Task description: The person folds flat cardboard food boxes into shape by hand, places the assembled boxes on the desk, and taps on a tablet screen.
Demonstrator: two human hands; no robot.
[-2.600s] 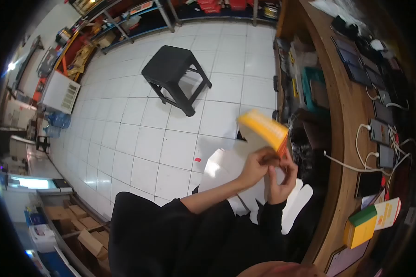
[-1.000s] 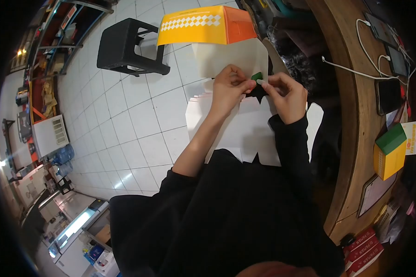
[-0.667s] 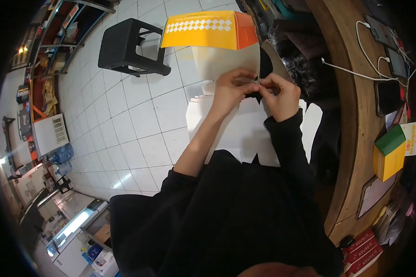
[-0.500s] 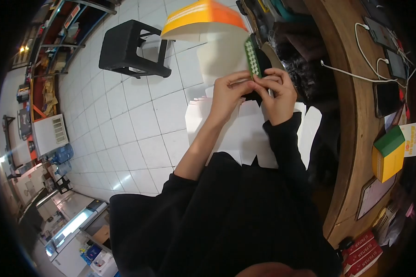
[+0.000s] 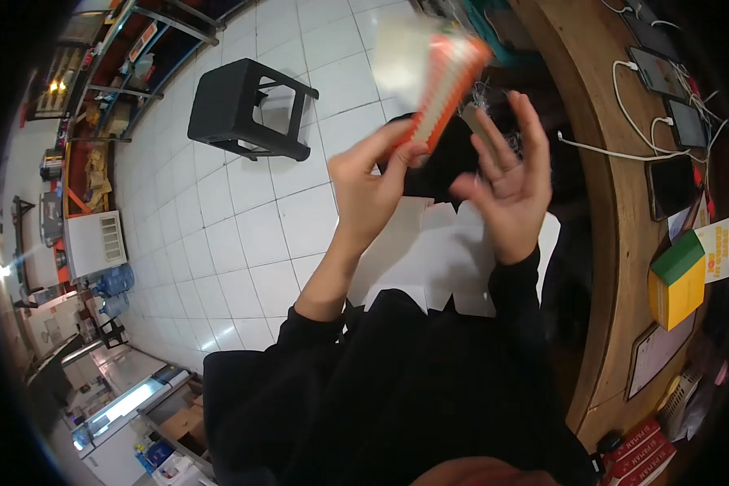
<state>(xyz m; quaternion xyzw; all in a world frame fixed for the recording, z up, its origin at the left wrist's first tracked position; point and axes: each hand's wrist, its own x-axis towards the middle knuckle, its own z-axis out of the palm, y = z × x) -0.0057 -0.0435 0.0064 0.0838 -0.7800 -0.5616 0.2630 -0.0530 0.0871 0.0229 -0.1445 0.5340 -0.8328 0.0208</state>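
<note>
My left hand (image 5: 371, 190) pinches one edge of a printed cardboard carton (image 5: 448, 89) between thumb and fingers. Motion blurs the carton; an orange-and-white patterned side shows, with a pale face to its left. To the right of the carton, my right hand (image 5: 514, 178) is apart from it, fingers spread and holding nothing. Below both hands, flat white cardboard blanks (image 5: 405, 251) with cut flaps lie across my lap, partly covered by my arms and black clothing.
A wooden table (image 5: 595, 219) runs along the right, bearing phones (image 5: 671, 188), white cables (image 5: 616, 144) and a yellow-and-green box (image 5: 677, 287). Red boxes (image 5: 640, 458) sit at the lower right. A black stool (image 5: 228, 109) stands on the tiled floor, with shelves (image 5: 97, 105) at far left.
Both hands were together at the carton's lower edge; my right hand has let go and moved right with fingers spread. The carton has turned, now showing an orange-and-white side instead of a green one.
</note>
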